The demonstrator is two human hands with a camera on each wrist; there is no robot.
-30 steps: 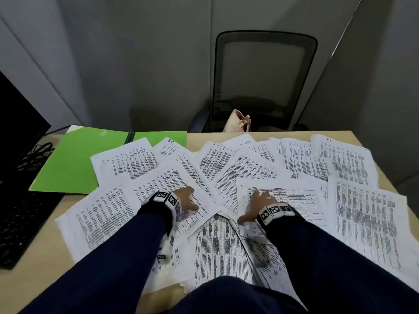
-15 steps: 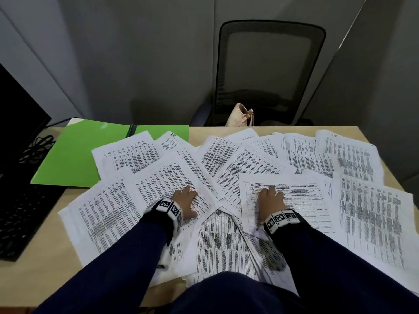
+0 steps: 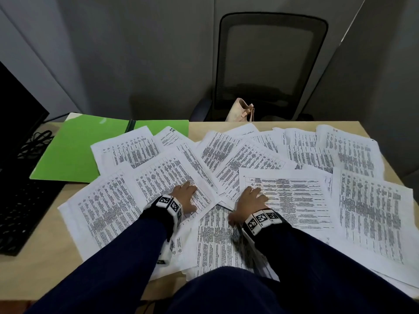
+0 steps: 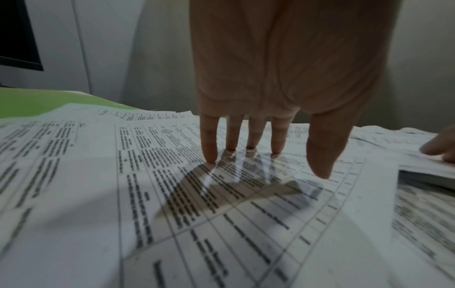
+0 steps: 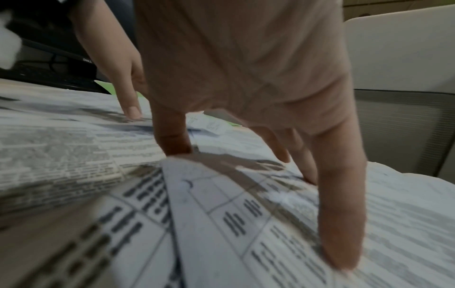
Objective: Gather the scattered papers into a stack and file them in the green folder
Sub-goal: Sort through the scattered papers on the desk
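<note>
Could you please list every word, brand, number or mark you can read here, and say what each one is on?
"DELL": bezel of the black monitor, small, blurred.
Handwritten mark, perhaps "11": top of a paper; uncertain.
Printed tables on the scattered papers: too blurred.
Wrist bands: square coded patterns, no words.

A mesh office chair (image 3: 271, 64), pink bag (image 3: 240, 111), keyboard (image 3: 20, 211) and monitor (image 3: 15, 103).

Printed papers (image 3: 260, 168) lie scattered, overlapping the open green folder (image 3: 68, 152).
</note>
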